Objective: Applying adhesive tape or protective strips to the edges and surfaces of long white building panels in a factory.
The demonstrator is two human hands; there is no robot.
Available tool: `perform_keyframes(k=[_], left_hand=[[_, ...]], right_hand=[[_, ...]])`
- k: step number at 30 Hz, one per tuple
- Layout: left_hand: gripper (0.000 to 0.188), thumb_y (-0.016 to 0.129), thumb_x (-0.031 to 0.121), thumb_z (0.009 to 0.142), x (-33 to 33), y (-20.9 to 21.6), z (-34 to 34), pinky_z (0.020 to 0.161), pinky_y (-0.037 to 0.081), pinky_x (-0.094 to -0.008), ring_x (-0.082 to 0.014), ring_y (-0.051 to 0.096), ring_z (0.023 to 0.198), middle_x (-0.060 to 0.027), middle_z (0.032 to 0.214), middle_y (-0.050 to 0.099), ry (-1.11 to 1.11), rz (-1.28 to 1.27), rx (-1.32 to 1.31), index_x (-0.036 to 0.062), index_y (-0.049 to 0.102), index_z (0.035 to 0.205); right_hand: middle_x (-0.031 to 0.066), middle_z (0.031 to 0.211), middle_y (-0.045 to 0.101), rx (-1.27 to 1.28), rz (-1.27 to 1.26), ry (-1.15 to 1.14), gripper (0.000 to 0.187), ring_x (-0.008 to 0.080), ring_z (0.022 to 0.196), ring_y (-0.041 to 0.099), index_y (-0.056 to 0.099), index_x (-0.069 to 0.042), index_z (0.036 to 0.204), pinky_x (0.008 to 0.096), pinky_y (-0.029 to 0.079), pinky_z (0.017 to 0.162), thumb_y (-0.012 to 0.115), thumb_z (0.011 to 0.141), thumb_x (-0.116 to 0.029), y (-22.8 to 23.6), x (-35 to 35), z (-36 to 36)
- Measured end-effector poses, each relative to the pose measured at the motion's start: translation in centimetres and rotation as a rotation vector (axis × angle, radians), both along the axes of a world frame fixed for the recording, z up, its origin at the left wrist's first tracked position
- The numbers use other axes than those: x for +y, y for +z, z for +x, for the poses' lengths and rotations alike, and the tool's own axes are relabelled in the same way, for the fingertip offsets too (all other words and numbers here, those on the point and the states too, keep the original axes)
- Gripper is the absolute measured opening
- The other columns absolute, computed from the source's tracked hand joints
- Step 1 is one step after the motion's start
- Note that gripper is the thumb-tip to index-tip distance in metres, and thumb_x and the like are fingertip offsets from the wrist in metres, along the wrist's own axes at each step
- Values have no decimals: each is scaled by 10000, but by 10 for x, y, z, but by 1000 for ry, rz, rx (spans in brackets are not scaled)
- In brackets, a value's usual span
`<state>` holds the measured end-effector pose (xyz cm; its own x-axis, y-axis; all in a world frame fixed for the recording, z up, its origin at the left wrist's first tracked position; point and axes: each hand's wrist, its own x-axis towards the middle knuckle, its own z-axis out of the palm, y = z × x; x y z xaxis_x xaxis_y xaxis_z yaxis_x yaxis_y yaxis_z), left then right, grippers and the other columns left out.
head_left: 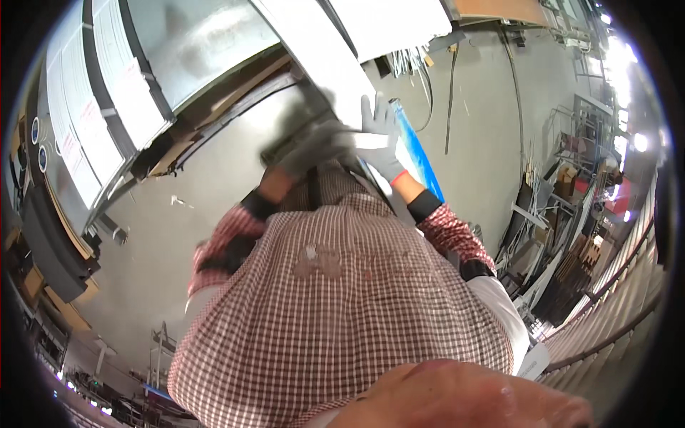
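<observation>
A long white board (321, 53) stretches away from my body. Over its near end lies my right hand (382, 146), in a grey glove with a red cuff edge, its fingers spread. A short, bright white strip (371, 141) shows across that hand; whether it is part of the board or a separate piece I cannot tell. My left hand (314, 151), also grey-gloved, is beside the board's near end, smeared by motion, its fingers unclear. Just right of my right hand is a blue and white printed panel (417, 153).
Stacked white panels with dark straps (100, 107) stand at the left, near a shiny grey sheet (203, 36). Another white sheet (392, 25) lies at the top, with thin white strips (408, 65) hanging below. Cables (452, 100) cross the grey floor. Racks and scrap pieces (556, 221) crowd the right.
</observation>
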<state>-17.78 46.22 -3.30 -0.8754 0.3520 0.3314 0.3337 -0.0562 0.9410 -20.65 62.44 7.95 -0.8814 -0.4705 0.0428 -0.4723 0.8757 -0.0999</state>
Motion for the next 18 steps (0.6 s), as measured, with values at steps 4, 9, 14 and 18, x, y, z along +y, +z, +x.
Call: perform_keyframes(k=[4,9,14,18], left_hand=[[208,606,189,829,56,91,-59,692,504,-333,-212,648,759,-138,838,667,193,-433,-402,67,641,993],[326,551,286,821,95,-31,-42,613,503,-430,-329,646,652,-141,695,650,492,18,-284,59,601,1050],[525,532,378,847,66,96,-56,619,516,-420,-341,643,653,-169,704,646,332,-733,-345,74,496,1273],[458,529,359,861,36,92,-68,664,511,-423,-321,636,681,-164,729,645,272,-709,-306,58,549,1206]], right_hand=[[253,1295,434,-851,-1232,-387,681,358,1136,509,391,43,1317,405,456,896,669,748,-206,42,27,-24],[111,749,602,-1008,-344,-30,221,285,711,628,526,-89,1030,401,471,627,569,817,-133,86,7,-72],[147,770,626,-523,349,547,140,325,725,630,585,-108,913,435,477,630,560,830,-217,17,52,-155],[145,793,642,-500,673,336,158,323,733,634,628,-139,944,437,491,625,557,821,-210,-71,120,-201]])
